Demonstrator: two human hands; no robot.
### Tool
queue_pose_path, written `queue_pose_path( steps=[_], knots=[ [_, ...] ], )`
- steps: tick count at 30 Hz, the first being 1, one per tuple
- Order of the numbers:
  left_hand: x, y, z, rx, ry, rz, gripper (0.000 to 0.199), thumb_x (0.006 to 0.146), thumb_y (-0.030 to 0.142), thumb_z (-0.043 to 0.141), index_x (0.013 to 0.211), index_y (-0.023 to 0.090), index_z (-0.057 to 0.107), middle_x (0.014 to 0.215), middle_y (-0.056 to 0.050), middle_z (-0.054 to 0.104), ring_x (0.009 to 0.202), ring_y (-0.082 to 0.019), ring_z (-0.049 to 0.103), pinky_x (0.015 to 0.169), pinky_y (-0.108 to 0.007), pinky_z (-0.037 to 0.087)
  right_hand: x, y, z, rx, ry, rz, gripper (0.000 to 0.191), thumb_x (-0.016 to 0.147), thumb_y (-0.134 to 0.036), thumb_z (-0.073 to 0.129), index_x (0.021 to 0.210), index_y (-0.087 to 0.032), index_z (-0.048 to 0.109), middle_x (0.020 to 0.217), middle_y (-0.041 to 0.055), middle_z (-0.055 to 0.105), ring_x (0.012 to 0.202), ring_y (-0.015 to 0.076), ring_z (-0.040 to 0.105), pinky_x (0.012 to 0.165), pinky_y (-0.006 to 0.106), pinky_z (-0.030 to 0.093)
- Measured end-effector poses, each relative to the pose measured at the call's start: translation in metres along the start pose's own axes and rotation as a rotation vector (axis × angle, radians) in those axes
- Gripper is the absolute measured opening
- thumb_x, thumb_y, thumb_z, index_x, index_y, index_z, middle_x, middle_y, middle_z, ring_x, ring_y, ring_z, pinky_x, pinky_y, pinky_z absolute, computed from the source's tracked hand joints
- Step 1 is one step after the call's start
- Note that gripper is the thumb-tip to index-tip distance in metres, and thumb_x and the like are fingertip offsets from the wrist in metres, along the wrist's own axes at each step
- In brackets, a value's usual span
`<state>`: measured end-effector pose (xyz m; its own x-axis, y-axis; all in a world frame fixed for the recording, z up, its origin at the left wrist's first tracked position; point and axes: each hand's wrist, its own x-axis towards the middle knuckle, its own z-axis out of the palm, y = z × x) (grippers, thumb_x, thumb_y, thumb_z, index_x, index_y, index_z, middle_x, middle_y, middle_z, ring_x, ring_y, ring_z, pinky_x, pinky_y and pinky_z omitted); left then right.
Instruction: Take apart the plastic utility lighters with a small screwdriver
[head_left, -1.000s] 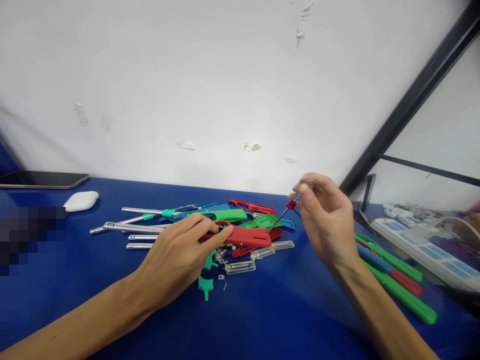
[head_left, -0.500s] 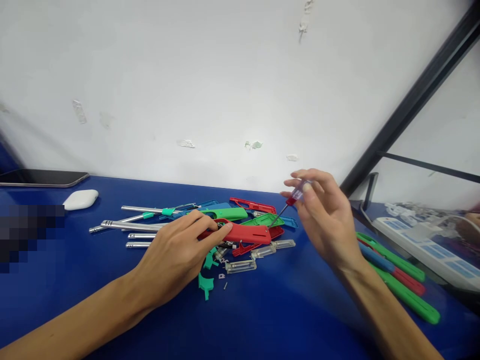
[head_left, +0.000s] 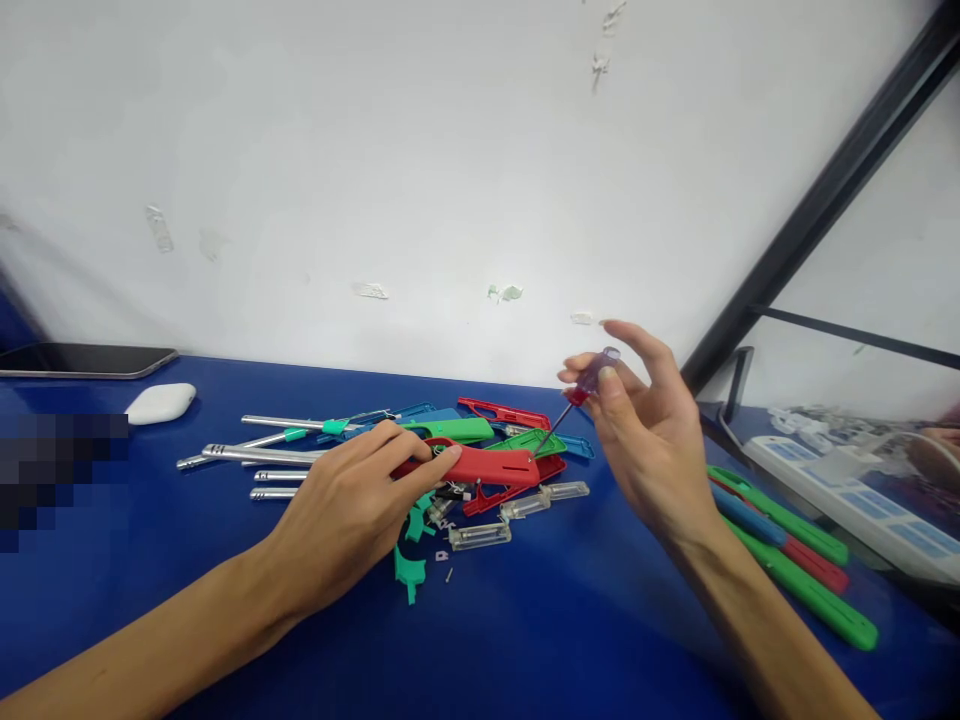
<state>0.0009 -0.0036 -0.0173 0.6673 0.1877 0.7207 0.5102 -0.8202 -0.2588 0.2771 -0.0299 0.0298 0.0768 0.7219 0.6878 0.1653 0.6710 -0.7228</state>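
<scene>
My left hand point(head_left: 360, 495) is closed around a red long-necked lighter point(head_left: 487, 465), its metal tube pointing left. In my right hand point(head_left: 649, 430) a screwdriver point(head_left: 592, 375) with a clear purple and red handle is held between thumb and fingers, index finger lifted. Its tip meets the lighter's right end, near a small screw hole. Beneath and behind lie a green lighter body point(head_left: 457, 430), open red shells point(head_left: 502, 411) and metal tubes point(head_left: 285, 420). Nearer me are clear fuel tanks point(head_left: 480, 537), teal triggers point(head_left: 409, 572) and a small screw point(head_left: 449, 575).
Several green, blue and red lighters point(head_left: 817, 590) lie at the right, by a white power strip point(head_left: 847, 490). A white earbud case point(head_left: 162, 403) and a dark phone point(head_left: 86, 358) are at the left. A white wall point(head_left: 450, 180) borders the blue table point(head_left: 525, 640).
My right index finger has lifted off the screwdriver's handle, and the handle has turned more upright in my grip. My left hand and the red lighter have hardly moved.
</scene>
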Motion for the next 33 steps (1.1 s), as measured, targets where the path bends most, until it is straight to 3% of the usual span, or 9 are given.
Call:
queue_pose_path(
  steps=[4, 9, 13, 17, 19, 22, 26, 30, 33],
  knots=[
    [0.0003, 0.0000, -0.0005, -0.001, 0.002, 0.002, 0.042, 0.091, -0.006, 0.055, 0.128, 0.013, 0.063, 0.097, -0.007, 0.069, 0.081, -0.021, 0.060, 0.066, -0.035, 0.055, -0.0007, 0.0009, -0.0002, -0.032, 0.039, -0.028, 0.023, 0.096, -0.033, 0.073, 0.117, -0.036, 0.065, 0.115, 0.0026, 0.063, 0.111, 0.0221, 0.066, 0.101, 0.043, 0.057],
    [0.0011, -0.0004, -0.0006, 0.000, -0.002, 0.003, 0.045, 0.090, -0.007, 0.055, 0.129, 0.014, 0.062, 0.097, -0.007, 0.068, 0.081, -0.021, 0.059, 0.067, -0.035, 0.055, 0.0002, -0.0004, 0.0002, -0.035, 0.036, -0.006, 0.032, 0.101, -0.034, 0.067, 0.131, -0.037, 0.061, 0.114, 0.0046, 0.066, 0.107, 0.0227, 0.068, 0.096, 0.044, 0.059],
    [0.0009, 0.0001, 0.0000, 0.001, -0.004, 0.006, 0.045, 0.089, -0.007, 0.054, 0.128, 0.014, 0.063, 0.096, -0.007, 0.068, 0.081, -0.021, 0.059, 0.067, -0.035, 0.055, 0.0016, -0.0002, 0.0010, -0.033, 0.059, -0.049, 0.022, 0.091, -0.028, 0.078, 0.108, -0.035, 0.066, 0.107, 0.0009, 0.062, 0.100, 0.0204, 0.066, 0.087, 0.039, 0.060],
    [-0.0003, -0.0007, 0.0010, 0.005, -0.005, 0.002, 0.047, 0.088, -0.008, 0.054, 0.128, 0.014, 0.063, 0.096, -0.006, 0.068, 0.080, -0.021, 0.058, 0.066, -0.034, 0.054, 0.0000, -0.0001, 0.0007, -0.009, 0.028, -0.008, 0.034, 0.099, -0.028, 0.069, 0.131, -0.038, 0.061, 0.112, 0.0027, 0.068, 0.106, 0.0207, 0.069, 0.097, 0.042, 0.059],
    [-0.0009, -0.0019, 0.0017, 0.008, -0.005, -0.001, 0.048, 0.088, -0.009, 0.053, 0.129, 0.015, 0.063, 0.096, -0.006, 0.068, 0.081, -0.021, 0.059, 0.066, -0.033, 0.053, -0.0005, 0.0001, 0.0007, 0.003, 0.026, -0.013, 0.030, 0.097, -0.028, 0.072, 0.125, -0.036, 0.065, 0.115, 0.0029, 0.067, 0.111, 0.0209, 0.067, 0.097, 0.040, 0.058],
    [-0.0016, -0.0036, 0.0028, 0.012, -0.006, -0.003, 0.048, 0.088, -0.009, 0.052, 0.128, 0.016, 0.063, 0.096, -0.005, 0.068, 0.082, -0.020, 0.059, 0.066, -0.032, 0.053, 0.0002, 0.0012, 0.0009, 0.008, 0.067, -0.044, 0.022, 0.091, -0.025, 0.079, 0.108, -0.034, 0.069, 0.107, 0.0001, 0.065, 0.104, 0.0188, 0.066, 0.091, 0.037, 0.059],
    [-0.0018, -0.0043, 0.0030, 0.016, -0.005, -0.011, 0.046, 0.090, -0.007, 0.052, 0.128, 0.016, 0.063, 0.096, -0.005, 0.068, 0.081, -0.020, 0.059, 0.066, -0.032, 0.052, 0.0005, 0.0021, 0.0010, 0.020, 0.047, -0.012, 0.034, 0.097, -0.028, 0.073, 0.129, -0.037, 0.065, 0.110, 0.0014, 0.070, 0.106, 0.0194, 0.069, 0.102, 0.042, 0.057],
    [-0.0012, -0.0040, 0.0022, 0.016, -0.001, -0.002, 0.044, 0.091, -0.006, 0.053, 0.128, 0.016, 0.063, 0.096, -0.005, 0.068, 0.082, -0.020, 0.059, 0.067, -0.033, 0.052, -0.0007, 0.0018, 0.0010, 0.007, 0.050, -0.041, 0.030, 0.090, -0.027, 0.080, 0.116, -0.036, 0.068, 0.112, 0.0003, 0.068, 0.108, 0.0198, 0.068, 0.094, 0.039, 0.060],
    [-0.0006, -0.0037, 0.0017, 0.013, -0.006, -0.003, 0.045, 0.091, -0.006, 0.052, 0.128, 0.016, 0.062, 0.096, -0.005, 0.068, 0.082, -0.020, 0.059, 0.067, -0.032, 0.053, -0.0012, 0.0003, 0.0013, 0.000, 0.054, -0.020, 0.034, 0.095, -0.029, 0.075, 0.126, -0.037, 0.065, 0.105, 0.0003, 0.069, 0.101, 0.0197, 0.070, 0.098, 0.043, 0.060]
  ],
)
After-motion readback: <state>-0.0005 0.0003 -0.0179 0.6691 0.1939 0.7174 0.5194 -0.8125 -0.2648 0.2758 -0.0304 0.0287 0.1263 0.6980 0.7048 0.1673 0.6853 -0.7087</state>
